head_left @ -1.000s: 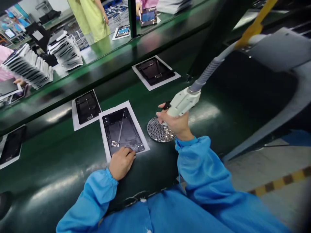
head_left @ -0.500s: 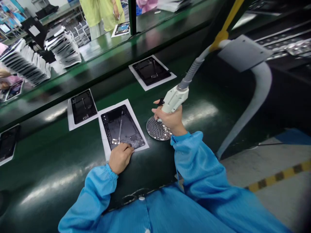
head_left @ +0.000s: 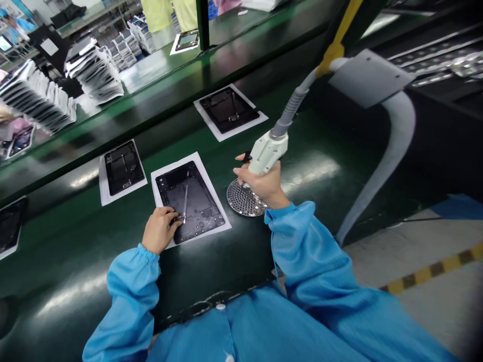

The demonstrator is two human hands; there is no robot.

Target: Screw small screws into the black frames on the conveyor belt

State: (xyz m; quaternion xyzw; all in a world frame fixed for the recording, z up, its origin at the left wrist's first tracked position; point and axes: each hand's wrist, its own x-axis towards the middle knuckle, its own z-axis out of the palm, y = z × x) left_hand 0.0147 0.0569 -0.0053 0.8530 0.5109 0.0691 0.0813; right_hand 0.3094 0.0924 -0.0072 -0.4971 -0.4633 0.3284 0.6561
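Note:
My left hand (head_left: 161,229) reaches over the left edge of a black tablet housing (head_left: 202,201), its thumb and fingertips pinched at a small connector board (head_left: 182,219). A thin flex cable (head_left: 185,198) runs from that board up the inside of the housing. Under the housing lies a white sheet (head_left: 222,223). My right hand (head_left: 264,185) is wrapped round a white electric screwdriver (head_left: 268,152) with a black lever. Its lower end points down at a round perforated metal plate (head_left: 241,200); my fingers partly hide the tip.
Two more housings, one at left (head_left: 124,168) and one at back (head_left: 228,108), lie on sheets on the green bench (head_left: 94,241). Another housing (head_left: 11,223) sits at the far left edge. A grey curved pipe (head_left: 396,136) stands at right. Stacks (head_left: 94,70) fill the bench beyond.
My left hand has moved left and up from the housing's lower edge to the small connector board. My right hand still holds the screwdriver over the perforated plate.

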